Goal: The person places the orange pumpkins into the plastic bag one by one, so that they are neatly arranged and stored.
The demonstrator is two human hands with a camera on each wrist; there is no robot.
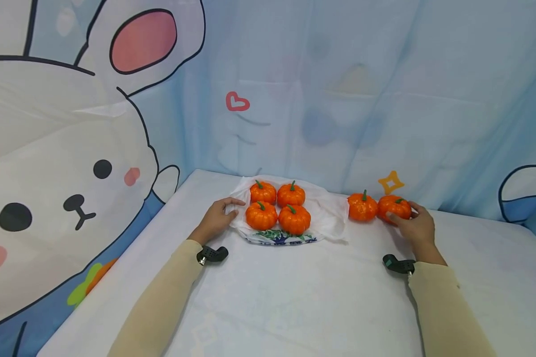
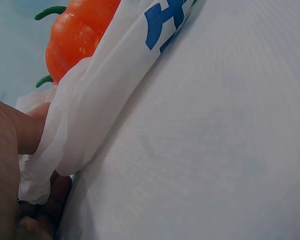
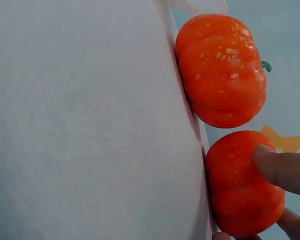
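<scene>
My right hand [image 1: 420, 229] grips a small orange pumpkin [image 3: 242, 192], thumb on its near side and fingers around the far side. Just left of it sits another pumpkin [image 1: 362, 207] with a green stem. On the left, my left hand [image 1: 215, 219] pinches the edge of a white plastic bag [image 2: 97, 107], the film running between thumb and fingers. Several more pumpkins [image 1: 295, 219] stand on the bag in two rows, stems up. Blue and green print shows along the bag's front edge.
A white cloth covers the table [image 1: 303, 297]. Behind it hangs a light blue curtain [image 1: 272, 134] with a printed white rabbit at left. Each wrist wears a black camera, such as the left wrist camera [image 1: 213, 254].
</scene>
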